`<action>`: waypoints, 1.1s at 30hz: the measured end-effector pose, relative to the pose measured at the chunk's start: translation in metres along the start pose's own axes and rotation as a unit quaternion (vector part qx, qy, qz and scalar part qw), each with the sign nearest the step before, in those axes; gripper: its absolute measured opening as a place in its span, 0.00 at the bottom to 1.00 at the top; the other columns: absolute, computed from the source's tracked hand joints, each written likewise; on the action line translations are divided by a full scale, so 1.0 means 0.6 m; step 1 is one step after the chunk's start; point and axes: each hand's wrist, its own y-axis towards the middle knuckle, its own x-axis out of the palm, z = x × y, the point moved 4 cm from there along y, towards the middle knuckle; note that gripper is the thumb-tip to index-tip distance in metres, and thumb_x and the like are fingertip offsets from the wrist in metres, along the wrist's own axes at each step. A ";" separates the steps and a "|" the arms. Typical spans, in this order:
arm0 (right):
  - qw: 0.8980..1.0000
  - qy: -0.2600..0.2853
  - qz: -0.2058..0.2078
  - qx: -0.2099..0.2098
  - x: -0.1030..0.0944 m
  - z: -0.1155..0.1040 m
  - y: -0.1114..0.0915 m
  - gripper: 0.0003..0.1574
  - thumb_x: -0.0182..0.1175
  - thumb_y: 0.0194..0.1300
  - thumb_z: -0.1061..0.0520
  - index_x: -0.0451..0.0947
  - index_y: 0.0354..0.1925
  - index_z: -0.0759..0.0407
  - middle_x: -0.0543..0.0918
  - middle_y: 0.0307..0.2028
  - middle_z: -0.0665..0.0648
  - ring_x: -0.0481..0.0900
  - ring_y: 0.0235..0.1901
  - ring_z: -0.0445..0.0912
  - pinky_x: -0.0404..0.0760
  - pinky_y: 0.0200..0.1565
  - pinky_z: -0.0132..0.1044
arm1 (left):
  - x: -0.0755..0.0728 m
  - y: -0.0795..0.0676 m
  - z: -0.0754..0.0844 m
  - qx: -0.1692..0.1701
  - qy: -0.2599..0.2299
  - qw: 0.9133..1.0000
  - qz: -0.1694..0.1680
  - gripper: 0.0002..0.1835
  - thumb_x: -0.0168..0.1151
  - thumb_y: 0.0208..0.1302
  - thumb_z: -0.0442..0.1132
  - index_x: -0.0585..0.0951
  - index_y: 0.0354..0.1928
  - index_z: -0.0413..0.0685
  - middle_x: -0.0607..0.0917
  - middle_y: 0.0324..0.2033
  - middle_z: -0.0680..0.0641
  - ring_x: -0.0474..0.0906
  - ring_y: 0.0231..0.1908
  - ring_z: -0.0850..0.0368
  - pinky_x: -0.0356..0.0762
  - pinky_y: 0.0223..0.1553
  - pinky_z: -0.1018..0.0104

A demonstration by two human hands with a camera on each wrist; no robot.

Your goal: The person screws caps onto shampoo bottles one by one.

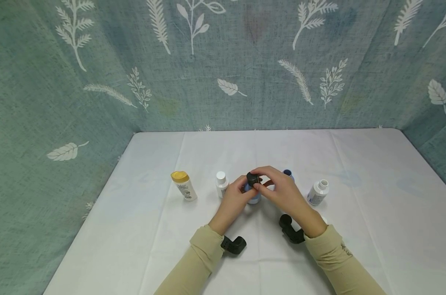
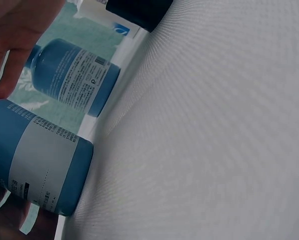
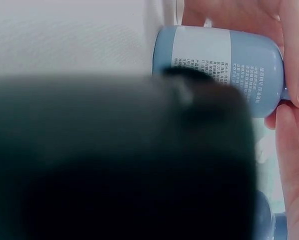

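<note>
A blue bottle (image 1: 254, 199) with a pale label stands between my hands near the middle of the table. My left hand (image 1: 233, 201) grips it around the upper part, and its fingers wrap the far side in the left wrist view. Thumb and fingers of my right hand (image 1: 283, 190) pinch the black cap (image 1: 252, 179) at the bottle's neck. The neck itself is mostly hidden by fingers. Just beyond the right hand stands a second blue bottle (image 1: 288, 173), uncapped; its label shows in the left wrist view.
Left of the hands are a small white bottle (image 1: 221, 183) with a white cap and a cream bottle (image 1: 184, 186) with a yellow cap. An uncapped white bottle (image 1: 318, 193) stands to the right. Black wrist devices (image 1: 234, 245) jut over the white tablecloth (image 1: 164, 262).
</note>
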 end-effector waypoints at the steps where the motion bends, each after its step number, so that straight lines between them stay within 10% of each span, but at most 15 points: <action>1: 1.000 0.000 0.000 0.000 0.000 0.000 0.000 0.22 0.61 0.56 0.57 0.73 0.50 0.51 0.76 0.46 0.46 0.74 0.45 0.39 0.76 0.37 0.31 | 0.000 0.000 0.000 0.001 0.000 1.000 0.000 0.15 0.59 0.56 0.49 0.77 0.47 0.69 0.77 0.43 0.65 0.71 0.47 0.67 0.70 0.46 0.62; 20: 1.000 -0.014 -0.006 -0.018 0.001 0.005 -0.002 0.23 0.62 0.55 0.56 0.72 0.51 0.53 0.74 0.47 0.47 0.73 0.44 0.39 0.76 0.36 0.30 | -0.001 0.002 -0.003 -0.014 0.010 1.000 0.001 0.14 0.61 0.55 0.47 0.76 0.45 0.68 0.78 0.42 0.61 0.73 0.40 0.63 0.72 0.40 0.64; 33: 0.999 -0.033 -0.012 -0.025 0.002 0.001 -0.001 0.24 0.63 0.54 0.57 0.72 0.51 0.53 0.72 0.47 0.47 0.72 0.42 0.38 0.76 0.35 0.31 | -0.008 -0.009 0.041 -0.014 -0.006 1.000 -0.008 0.15 0.60 0.55 0.38 0.77 0.46 0.55 0.79 0.43 0.57 0.72 0.41 0.61 0.71 0.41 0.64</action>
